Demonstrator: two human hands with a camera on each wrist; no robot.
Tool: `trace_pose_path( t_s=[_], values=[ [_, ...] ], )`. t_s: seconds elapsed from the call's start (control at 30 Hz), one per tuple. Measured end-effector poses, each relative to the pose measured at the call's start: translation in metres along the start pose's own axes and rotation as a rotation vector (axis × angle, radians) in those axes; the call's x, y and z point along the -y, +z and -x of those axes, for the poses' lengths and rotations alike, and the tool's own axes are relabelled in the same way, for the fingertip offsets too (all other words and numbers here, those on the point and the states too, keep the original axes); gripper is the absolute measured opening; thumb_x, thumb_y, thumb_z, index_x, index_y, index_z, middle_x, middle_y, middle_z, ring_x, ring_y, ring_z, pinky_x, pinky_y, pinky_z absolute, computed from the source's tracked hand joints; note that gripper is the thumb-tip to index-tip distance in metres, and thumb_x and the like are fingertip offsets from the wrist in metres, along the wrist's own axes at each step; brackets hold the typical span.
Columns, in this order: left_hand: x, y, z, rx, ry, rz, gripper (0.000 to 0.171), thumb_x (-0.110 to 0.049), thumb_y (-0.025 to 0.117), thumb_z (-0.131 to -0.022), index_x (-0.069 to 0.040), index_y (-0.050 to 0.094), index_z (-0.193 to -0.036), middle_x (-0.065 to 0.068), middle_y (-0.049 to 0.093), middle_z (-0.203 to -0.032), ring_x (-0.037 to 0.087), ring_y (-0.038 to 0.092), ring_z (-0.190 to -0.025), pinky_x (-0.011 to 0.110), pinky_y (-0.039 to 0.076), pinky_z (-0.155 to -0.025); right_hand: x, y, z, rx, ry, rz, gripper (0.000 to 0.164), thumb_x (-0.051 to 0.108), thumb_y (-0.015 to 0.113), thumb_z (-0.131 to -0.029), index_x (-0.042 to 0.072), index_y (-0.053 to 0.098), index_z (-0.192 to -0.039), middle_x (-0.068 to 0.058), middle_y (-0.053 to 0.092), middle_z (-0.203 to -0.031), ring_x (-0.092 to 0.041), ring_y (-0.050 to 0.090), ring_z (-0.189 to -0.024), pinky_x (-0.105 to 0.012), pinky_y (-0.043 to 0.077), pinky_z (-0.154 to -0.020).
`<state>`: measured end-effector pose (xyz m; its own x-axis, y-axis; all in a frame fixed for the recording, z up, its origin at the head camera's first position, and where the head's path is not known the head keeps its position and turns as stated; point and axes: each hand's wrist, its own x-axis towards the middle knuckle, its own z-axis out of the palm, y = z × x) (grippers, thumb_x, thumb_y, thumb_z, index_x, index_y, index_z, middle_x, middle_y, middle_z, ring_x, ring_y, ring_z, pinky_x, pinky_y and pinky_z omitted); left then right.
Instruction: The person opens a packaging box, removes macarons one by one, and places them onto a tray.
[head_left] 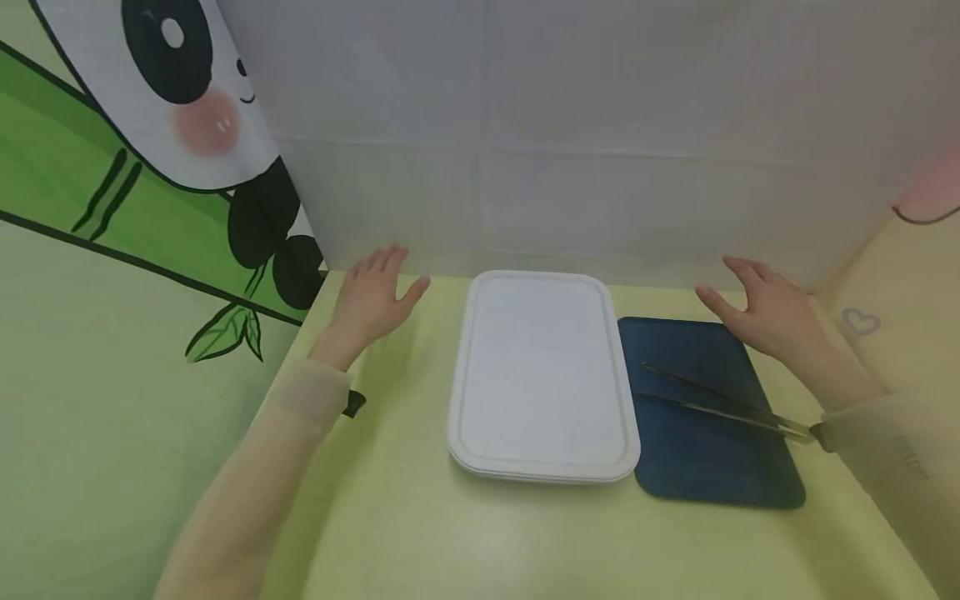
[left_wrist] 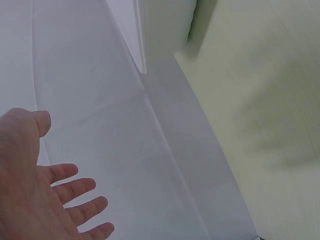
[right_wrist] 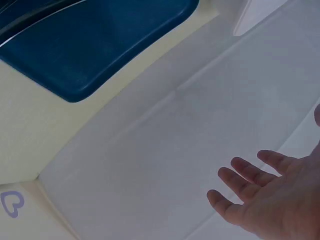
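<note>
My left hand (head_left: pixel 373 296) is held over the back left of the table, fingers spread and holding nothing. In the left wrist view the same hand (left_wrist: pixel 45 185) shows its thumb apart from the loosely extended fingers. To its right stands a white lidded container (head_left: pixel 543 375). On the far side my right hand (head_left: pixel 780 317) hovers past the upper right of a dark blue flat board or tray (head_left: pixel 705 467), also empty. Its fingers (right_wrist: pixel 245 170) extend in the right wrist view. Metal tongs (head_left: pixel 720 408) lie across the blue piece, their rear end near the right sleeve.
A pale yellow table (head_left: pixel 405 517) carries these things. Behind it rises a white sheet-like wall (head_left: pixel 585 192). A green cloth with a cartoon panda (head_left: pixel 202 125) hangs at left. A small dark piece (head_left: pixel 354 404) shows beside the left cuff.
</note>
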<state>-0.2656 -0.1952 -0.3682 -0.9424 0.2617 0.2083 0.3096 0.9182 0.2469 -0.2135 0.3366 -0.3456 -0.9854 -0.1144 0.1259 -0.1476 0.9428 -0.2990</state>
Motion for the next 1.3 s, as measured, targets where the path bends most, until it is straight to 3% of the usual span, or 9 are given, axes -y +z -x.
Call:
trace_pose_path(
  t_s=[0.1, 0.23, 0.47, 0.6, 0.73, 0.9, 1.3],
  values=[
    [-0.008, 0.007, 0.003, -0.080, 0.010, 0.047, 0.069, -0.051, 0.048, -0.101, 0.001, 0.042, -0.146, 0.023, 0.047, -0.146, 0.044, 0.048, -0.128, 0.059, 0.036, -0.104, 0.013, 0.012, 0.003, -0.041, -0.015, -0.085, 0.078, 0.055, 0.049, -0.099, -0.002, 0.037, -0.150, -0.034, 0.040, -0.142, -0.055, 0.041, -0.123, -0.070, 0.032, -0.095],
    [-0.020, 0.015, 0.007, -0.112, 0.000, 0.102, 0.063, -0.048, 0.051, -0.101, 0.001, 0.048, -0.141, 0.021, 0.054, -0.138, 0.044, 0.057, -0.114, 0.058, 0.045, -0.093, 0.027, 0.026, 0.005, -0.060, -0.045, -0.153, 0.072, 0.053, 0.053, -0.099, -0.001, 0.043, -0.146, -0.028, 0.050, -0.130, -0.046, 0.051, -0.115, -0.063, 0.040, -0.089],
    [-0.032, 0.035, 0.014, -0.051, -0.021, 0.155, 0.063, -0.050, 0.051, -0.101, -0.003, 0.049, -0.141, 0.016, 0.055, -0.139, 0.039, 0.058, -0.116, 0.055, 0.048, -0.091, 0.045, 0.051, 0.007, -0.017, -0.067, -0.173, 0.072, 0.053, 0.050, -0.100, -0.005, 0.045, -0.143, -0.026, 0.056, -0.121, -0.042, 0.055, -0.110, -0.060, 0.044, -0.086],
    [-0.036, 0.048, 0.018, -0.031, -0.026, 0.178, 0.060, -0.050, 0.051, -0.100, -0.004, 0.051, -0.138, 0.015, 0.060, -0.132, 0.035, 0.065, -0.103, 0.051, 0.052, -0.082, 0.047, 0.067, 0.007, 0.028, -0.053, -0.176, 0.076, 0.057, 0.047, -0.100, -0.005, 0.044, -0.144, -0.027, 0.057, -0.122, -0.041, 0.056, -0.110, -0.060, 0.045, -0.086],
    [-0.041, 0.060, 0.021, -0.011, -0.030, 0.204, 0.057, -0.048, 0.053, -0.100, -0.004, 0.054, -0.135, 0.014, 0.064, -0.123, 0.030, 0.067, -0.089, 0.047, 0.053, -0.074, 0.049, 0.082, 0.009, 0.011, -0.059, -0.182, 0.074, 0.055, 0.051, -0.099, -0.006, 0.047, -0.141, -0.023, 0.061, -0.107, -0.035, 0.058, -0.092, -0.052, 0.047, -0.076],
    [-0.052, 0.070, 0.026, 0.017, -0.056, 0.225, 0.055, -0.047, 0.053, -0.099, -0.004, 0.055, -0.134, 0.013, 0.067, -0.116, 0.030, 0.067, -0.088, 0.048, 0.052, -0.075, 0.051, 0.097, 0.011, -0.012, -0.071, -0.173, 0.071, 0.053, 0.055, -0.098, -0.006, 0.052, -0.137, -0.012, 0.060, -0.088, -0.023, 0.052, -0.070, -0.039, 0.042, -0.063],
    [-0.067, 0.088, 0.036, 0.069, -0.138, 0.230, 0.058, -0.050, 0.054, -0.098, -0.005, 0.056, -0.135, 0.009, 0.068, -0.105, 0.024, 0.064, -0.080, 0.041, 0.050, -0.069, 0.055, 0.119, 0.018, 0.057, -0.038, -0.223, 0.071, 0.049, 0.059, -0.097, -0.011, 0.051, -0.135, -0.005, 0.058, -0.071, -0.017, 0.050, -0.056, -0.033, 0.042, -0.052]
  ],
)
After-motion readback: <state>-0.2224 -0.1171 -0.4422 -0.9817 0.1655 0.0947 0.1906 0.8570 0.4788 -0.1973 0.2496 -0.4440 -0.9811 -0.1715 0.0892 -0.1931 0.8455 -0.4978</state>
